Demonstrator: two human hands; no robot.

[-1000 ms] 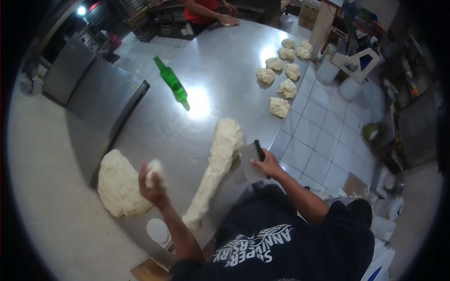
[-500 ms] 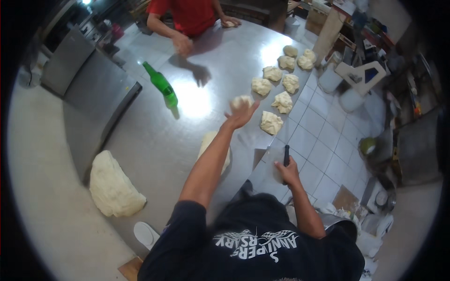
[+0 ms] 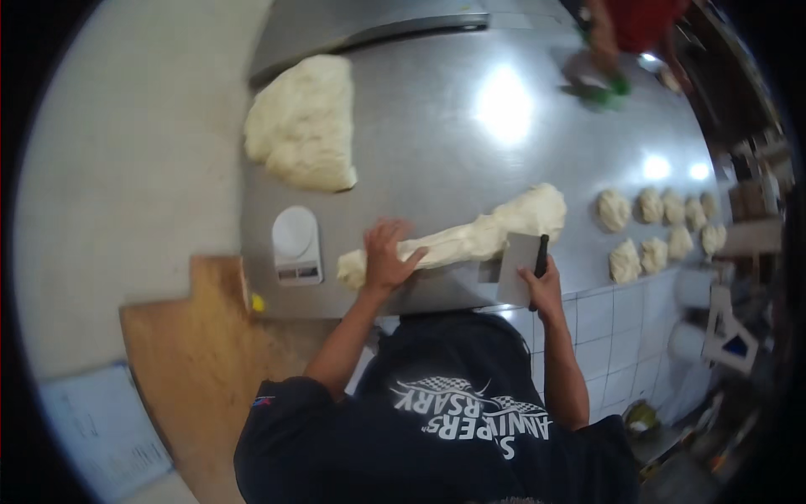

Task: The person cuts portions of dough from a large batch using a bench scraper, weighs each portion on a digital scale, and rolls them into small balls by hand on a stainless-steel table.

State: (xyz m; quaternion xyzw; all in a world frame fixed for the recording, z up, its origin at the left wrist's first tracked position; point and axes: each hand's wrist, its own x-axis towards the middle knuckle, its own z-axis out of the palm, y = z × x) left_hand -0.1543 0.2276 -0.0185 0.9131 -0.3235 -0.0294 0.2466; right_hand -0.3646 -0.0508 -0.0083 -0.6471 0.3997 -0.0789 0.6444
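Note:
A long strip of pale dough [image 3: 470, 239] lies on the metal table, thick at its right end and narrow toward the left. My left hand [image 3: 388, 259] rests over the strip near its left end, fingers spread and thumb pointing right, partly blurred. By its black handle, my right hand [image 3: 544, 290] grips a dough scraper [image 3: 519, 265], its flat blade held beside the strip's thick end at the table's near edge. A large dough slab [image 3: 306, 126] sits at the far left. Several dough lumps [image 3: 614, 210] are grouped on the right.
A white kitchen scale [image 3: 296, 244] stands left of the strip. Across the table, a person in red [image 3: 642, 25] has a hand at a green bottle [image 3: 617, 86]. A wooden board [image 3: 201, 336] is at lower left; white containers [image 3: 690, 286] stand beyond the table's right side.
My view has turned left. My left hand has come from near the dough lumps onto the strip, which now shows stretched out. The other person's hand has reached the bottle. The scraper stays in my right hand.

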